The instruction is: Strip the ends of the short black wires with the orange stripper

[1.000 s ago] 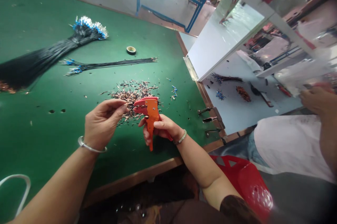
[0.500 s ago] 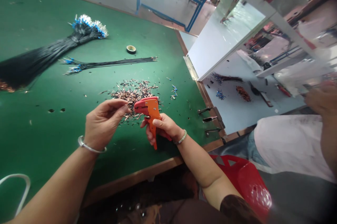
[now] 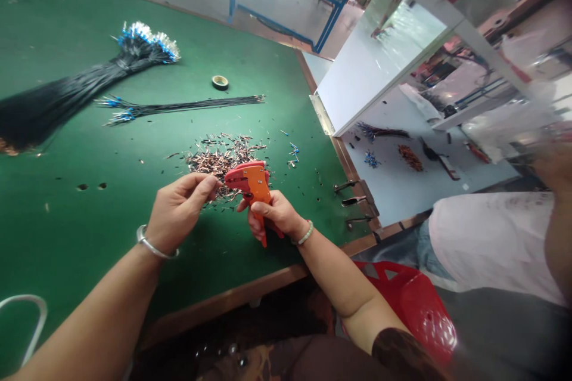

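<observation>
My right hand [image 3: 274,215] is wrapped round the handles of an orange and red wire stripper [image 3: 255,181], whose red jaws point left. Just left of those jaws, my left hand [image 3: 187,205] is closed in a pinch; whatever lies between thumb and finger is too small to make out. Behind both hands spreads a pile of copper and black wire offcuts [image 3: 214,157]. Beyond it lies a thin row of black wires [image 3: 187,105] with blue ends. A thick bundle of black wires [image 3: 75,86] with blue and clear ends rests at the far left.
A roll of tape [image 3: 220,82] lies on the green table [image 3: 134,238]. Small blue pieces [image 3: 293,154] are scattered right of the pile. Metal clamps [image 3: 353,202] sit at the table's right edge. A red plastic chair [image 3: 411,303] and another person's white shirt [image 3: 491,244] are at right.
My left hand has moved slightly right, closer to the stripper's jaws, and its pinch looks tighter. My right hand still holds the wire stripper; its handles look somewhat closer together. The view has shifted slightly.
</observation>
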A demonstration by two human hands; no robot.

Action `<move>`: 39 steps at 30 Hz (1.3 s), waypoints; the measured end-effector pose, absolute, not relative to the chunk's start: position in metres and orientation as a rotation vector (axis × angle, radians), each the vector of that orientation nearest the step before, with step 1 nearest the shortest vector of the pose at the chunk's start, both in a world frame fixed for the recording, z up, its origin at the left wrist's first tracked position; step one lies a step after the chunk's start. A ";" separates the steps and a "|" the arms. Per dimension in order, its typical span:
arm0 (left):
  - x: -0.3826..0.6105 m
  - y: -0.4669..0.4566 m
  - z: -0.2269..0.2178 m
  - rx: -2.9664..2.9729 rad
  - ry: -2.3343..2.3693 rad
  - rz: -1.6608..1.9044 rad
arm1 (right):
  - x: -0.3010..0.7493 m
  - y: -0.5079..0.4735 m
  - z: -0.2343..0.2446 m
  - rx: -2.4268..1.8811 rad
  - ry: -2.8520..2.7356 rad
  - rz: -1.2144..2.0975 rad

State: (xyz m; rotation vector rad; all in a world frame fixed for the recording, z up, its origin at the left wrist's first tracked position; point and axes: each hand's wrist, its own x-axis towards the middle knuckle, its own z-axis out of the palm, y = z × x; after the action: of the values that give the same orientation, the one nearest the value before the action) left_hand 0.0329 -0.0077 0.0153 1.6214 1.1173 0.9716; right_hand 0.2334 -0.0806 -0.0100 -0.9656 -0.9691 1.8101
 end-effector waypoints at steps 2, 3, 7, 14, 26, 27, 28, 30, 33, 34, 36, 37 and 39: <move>0.033 -0.008 0.016 1.621 1.124 0.963 | 0.230 -0.081 -0.010 -0.956 -0.941 1.783; 0.033 -0.008 0.016 1.621 1.128 0.962 | 0.228 -0.081 -0.011 -0.947 -0.925 1.768; 0.033 -0.007 0.015 1.612 1.140 0.963 | 0.227 -0.080 -0.014 -0.921 -0.901 1.776; 0.032 -0.008 0.014 1.585 1.124 0.981 | 0.239 -0.077 -0.009 -0.752 -0.909 1.878; 0.028 -0.007 0.013 1.622 1.071 1.062 | 0.247 -0.077 -0.003 -0.743 -0.903 1.984; 0.028 -0.008 0.013 1.651 1.062 1.057 | 0.247 -0.077 -0.002 -0.742 -0.912 1.994; 0.028 -0.008 0.013 1.682 1.053 1.051 | 0.247 -0.077 -0.002 -0.738 -0.920 2.003; 0.028 -0.008 0.015 1.737 1.042 1.047 | 0.248 -0.077 -0.003 -0.736 -0.935 2.019; 0.029 -0.008 0.016 1.783 1.035 1.046 | 0.248 -0.077 -0.003 -0.742 -0.972 2.029; 0.029 -0.008 0.016 1.791 1.035 1.048 | 0.248 -0.077 -0.004 -0.740 -0.987 2.030; 0.029 -0.008 0.017 1.803 1.035 1.051 | 0.247 -0.077 -0.003 -0.735 -1.007 2.024; 0.029 -0.008 0.016 1.808 1.035 1.055 | 0.247 -0.077 -0.003 -0.737 -1.011 2.018; 0.029 -0.008 0.016 1.814 1.034 1.057 | 0.246 -0.078 -0.003 -0.750 -1.015 2.003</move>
State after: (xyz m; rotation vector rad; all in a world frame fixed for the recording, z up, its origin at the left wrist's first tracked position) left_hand 0.0287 -0.0078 0.0162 1.8136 1.0343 1.0571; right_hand 0.2459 -0.0777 -0.0027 -0.7495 -1.0148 2.0030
